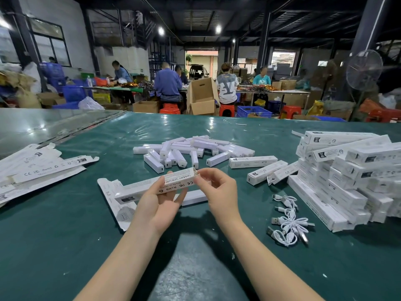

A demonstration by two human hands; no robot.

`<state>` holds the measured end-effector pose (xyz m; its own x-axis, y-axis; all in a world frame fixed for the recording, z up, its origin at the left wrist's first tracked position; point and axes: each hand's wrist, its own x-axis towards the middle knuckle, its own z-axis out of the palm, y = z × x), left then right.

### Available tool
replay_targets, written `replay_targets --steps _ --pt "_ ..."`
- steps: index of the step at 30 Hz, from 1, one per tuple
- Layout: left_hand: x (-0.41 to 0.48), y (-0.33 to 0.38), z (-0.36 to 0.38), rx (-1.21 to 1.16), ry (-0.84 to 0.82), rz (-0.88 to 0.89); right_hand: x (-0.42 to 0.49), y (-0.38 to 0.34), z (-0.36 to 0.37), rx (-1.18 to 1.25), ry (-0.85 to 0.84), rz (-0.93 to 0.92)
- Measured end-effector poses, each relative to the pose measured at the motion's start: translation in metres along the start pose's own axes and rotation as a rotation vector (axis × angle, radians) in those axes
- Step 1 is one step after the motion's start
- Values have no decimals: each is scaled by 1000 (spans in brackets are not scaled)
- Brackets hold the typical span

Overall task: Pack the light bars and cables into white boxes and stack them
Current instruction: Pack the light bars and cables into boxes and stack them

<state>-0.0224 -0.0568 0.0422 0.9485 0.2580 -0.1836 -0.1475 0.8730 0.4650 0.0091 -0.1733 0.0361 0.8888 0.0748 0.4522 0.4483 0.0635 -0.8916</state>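
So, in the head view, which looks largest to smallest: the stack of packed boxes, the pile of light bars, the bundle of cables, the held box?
1. stack of packed boxes, though cut by the frame
2. pile of light bars
3. held box and bundle of cables: about alike, so not ranked

I look across a shiny green table cover (pixel 86 235). Beyond its far edge people work at long tables, one in a blue jacket (pixel 167 82), some sitting on red stools (pixel 227 109). A tall open cardboard box (pixel 201 98) stands between them, with a blue crate (pixel 253 111) near it and a standing fan (pixel 364 69) off to my right
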Motion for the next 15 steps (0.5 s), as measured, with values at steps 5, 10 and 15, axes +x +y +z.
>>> replay_targets --steps 5,10,15 --pt "-2 2 0 31 -40 -14 -4 3 3 10 -6 -47" --pt "-1 -4 1 -40 -16 -1 -6 2 6 100 22 -7" --pt "-1 -3 0 13 -37 20 -3 1 5 54 -120 4"
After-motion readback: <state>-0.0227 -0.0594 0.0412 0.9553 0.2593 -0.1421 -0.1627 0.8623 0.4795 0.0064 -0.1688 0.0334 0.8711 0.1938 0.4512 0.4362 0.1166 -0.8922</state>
